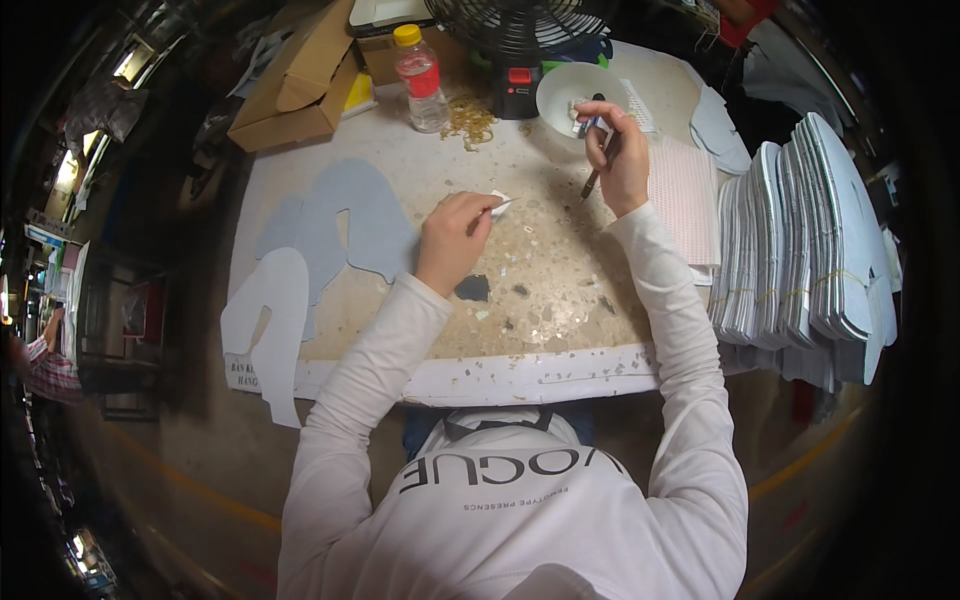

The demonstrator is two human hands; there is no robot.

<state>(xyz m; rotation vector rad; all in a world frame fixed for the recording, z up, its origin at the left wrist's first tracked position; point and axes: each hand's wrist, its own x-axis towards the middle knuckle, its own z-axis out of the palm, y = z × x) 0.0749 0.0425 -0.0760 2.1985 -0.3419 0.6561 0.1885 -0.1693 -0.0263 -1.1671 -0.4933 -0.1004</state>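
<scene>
My left hand [455, 238] is over the middle of the table, its thumb and fingertips pinched on a small white slip [502, 207]. Farther right, my right hand [622, 160] is raised at the near side of a pale round bowl [556, 88], fingers curled. A dark pen-like stick [589, 186] slants down from that hand, its upper part hidden by the fingers. Small white pieces [576, 110] show in the bowl beside the fingertips. Left of my left hand lie grey-blue cut-out sheets [375, 215] and a white curved cut-out [285, 290].
Tall bundles of banded grey-white cut pieces [795, 240] stand at the right edge. A pinkish sheet stack [684, 190] lies beside them. At the back are a yellow-capped bottle [425, 90], tan rubber bands [468, 122], a black fan [520, 25] and a cardboard box [300, 95]. Scraps litter the table [560, 290].
</scene>
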